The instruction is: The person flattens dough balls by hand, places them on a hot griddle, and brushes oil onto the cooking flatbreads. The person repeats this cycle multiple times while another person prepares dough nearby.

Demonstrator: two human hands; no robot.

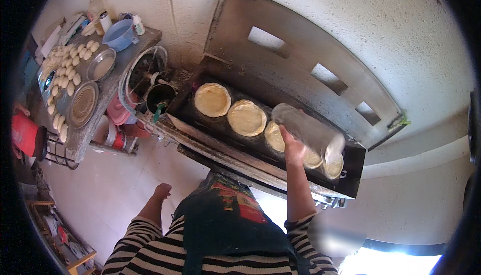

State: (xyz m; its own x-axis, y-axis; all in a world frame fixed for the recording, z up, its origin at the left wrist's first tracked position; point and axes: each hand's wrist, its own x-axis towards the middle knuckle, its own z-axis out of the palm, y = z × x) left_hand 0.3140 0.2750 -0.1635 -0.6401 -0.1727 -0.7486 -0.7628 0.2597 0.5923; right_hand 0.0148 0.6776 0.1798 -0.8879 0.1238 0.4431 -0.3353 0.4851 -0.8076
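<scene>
My right hand (294, 150) grips a large, cloudy, translucent cylindrical container (304, 126), tipped over a long dark metal griddle (210, 124). Pale matter shows at the container's lower right end, above a round flatbread (333, 168); blur hides whether it is flowing. Several round flatbreads with raised rims lie in a row on the griddle, among them one at the left end (212, 100) and a golden one beside it (247, 118). The container and hand partly cover the middle ones. My left hand (162, 191) hangs low over the floor, fingers curled, with nothing visible in it.
A metal back panel (300, 55) with cut-outs stands behind the griddle. Left of it is a dark pot (161, 96). The side table (112, 87) carries several dough pieces (69, 74), a metal bowl (101, 66) and a blue plastic basin (119, 36). Another person's red garment (24, 134) shows beyond.
</scene>
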